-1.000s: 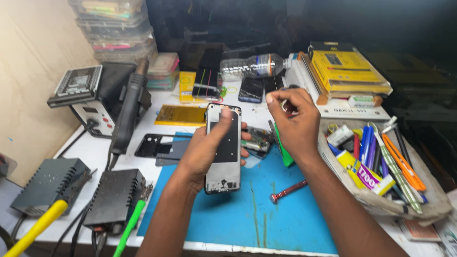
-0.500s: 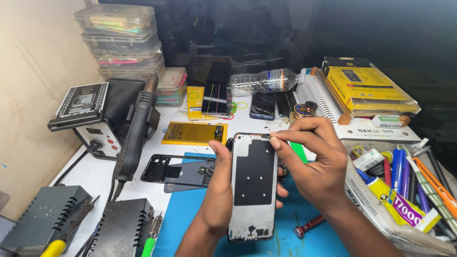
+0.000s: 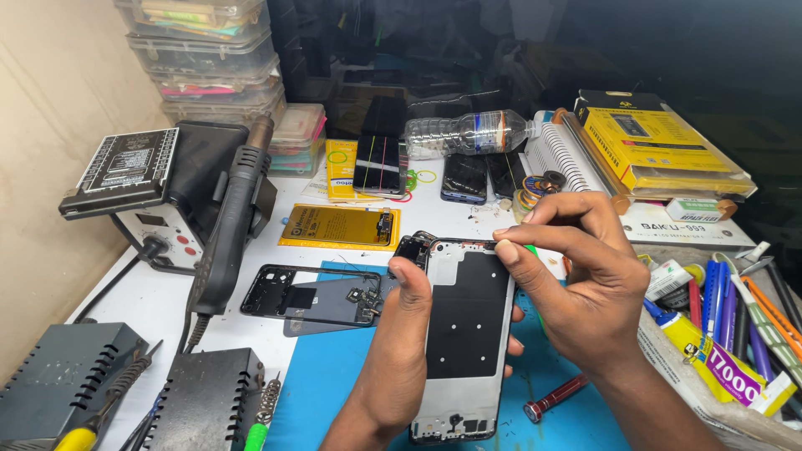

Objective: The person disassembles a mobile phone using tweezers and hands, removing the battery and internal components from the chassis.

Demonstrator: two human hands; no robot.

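My left hand [image 3: 401,342] holds an opened phone frame [image 3: 462,334] upright over the blue mat [image 3: 334,376], thumb on its left edge, fingers behind it. The frame shows a black inner plate with a white section at the top. My right hand [image 3: 576,276] is pinched at the frame's top right corner and grips a green tool [image 3: 531,250], mostly hidden by the fingers. A black phone back cover [image 3: 309,294] lies to the left on the mat's edge.
A hot air station [image 3: 167,192] with its black handle [image 3: 230,225] stands at left, two grey boxes [image 3: 125,401] in front. A yellow battery [image 3: 338,225], phones, a plastic bottle [image 3: 468,132], a red screwdriver [image 3: 555,397], and a tray of pens and tubes [image 3: 727,334] surround the mat.
Both hands brought the phone frame nearer and lower in view. My right hand moved from behind the frame to pinch at its top right corner.
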